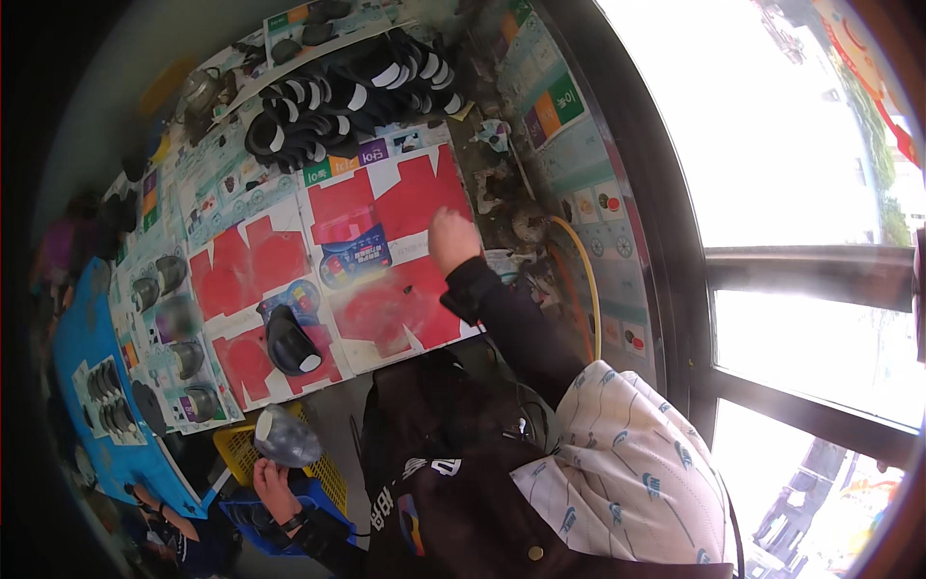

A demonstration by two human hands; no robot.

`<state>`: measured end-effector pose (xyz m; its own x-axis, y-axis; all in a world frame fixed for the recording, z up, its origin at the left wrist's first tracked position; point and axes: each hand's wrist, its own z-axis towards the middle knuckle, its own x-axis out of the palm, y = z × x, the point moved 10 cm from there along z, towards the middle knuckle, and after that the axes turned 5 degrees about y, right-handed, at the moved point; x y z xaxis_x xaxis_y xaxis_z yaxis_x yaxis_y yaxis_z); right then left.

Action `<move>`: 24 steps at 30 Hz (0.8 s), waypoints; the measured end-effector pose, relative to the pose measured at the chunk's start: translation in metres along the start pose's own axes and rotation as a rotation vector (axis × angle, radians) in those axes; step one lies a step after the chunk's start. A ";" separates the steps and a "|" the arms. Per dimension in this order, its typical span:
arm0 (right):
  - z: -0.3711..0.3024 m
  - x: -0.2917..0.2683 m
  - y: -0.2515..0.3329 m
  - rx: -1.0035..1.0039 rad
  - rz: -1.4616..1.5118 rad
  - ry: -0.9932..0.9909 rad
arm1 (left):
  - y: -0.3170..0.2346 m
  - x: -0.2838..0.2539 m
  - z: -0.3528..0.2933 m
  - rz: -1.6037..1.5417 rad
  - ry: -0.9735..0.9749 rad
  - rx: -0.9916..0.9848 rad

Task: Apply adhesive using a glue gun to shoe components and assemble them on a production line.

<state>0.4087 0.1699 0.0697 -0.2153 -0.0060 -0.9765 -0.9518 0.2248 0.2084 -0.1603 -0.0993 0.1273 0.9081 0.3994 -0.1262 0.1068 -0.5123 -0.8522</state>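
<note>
My left hand (278, 490) is low on the left, over the baskets. Its fingers are closed on the lower edge of a dark grey, rounded, shoe-like piece (291, 439) with a pale end. Over the right side of the table, my right hand (453, 243) is curled like a fist. Whatever it may hold is hidden. A similar black curved piece (292, 340) with a white patch lies on the red-printed cardboard (256, 261). Between it and my right hand lies a blue and pink printed sheet (355, 259).
A heap of black curved pieces (338, 96) lies at the back. A yellow basket (331, 473) and a blue basket (280, 548) are below. To the left is a blue table (82, 333), with another person's arm (174, 519) near it. A yellow hose (590, 265) runs along the right.
</note>
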 end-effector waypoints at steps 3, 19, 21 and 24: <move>-0.062 0.003 0.054 -0.091 0.181 0.198 | 0.002 -0.069 -0.005 -0.027 -0.033 0.028; -0.197 -0.018 0.119 -0.017 0.178 0.312 | -0.036 -0.333 0.252 -0.116 -0.222 0.135; -0.206 -0.028 0.140 0.014 0.176 0.297 | -0.049 -0.337 0.311 -0.180 -0.208 0.128; -0.228 -0.040 0.155 0.008 0.161 0.244 | -0.067 -0.323 0.401 -0.292 -0.144 0.129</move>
<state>0.2200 -0.0172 0.1531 -0.4105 -0.2035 -0.8889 -0.8996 0.2495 0.3583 -0.6235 0.1106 0.0213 0.7794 0.6226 0.0696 0.2928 -0.2638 -0.9191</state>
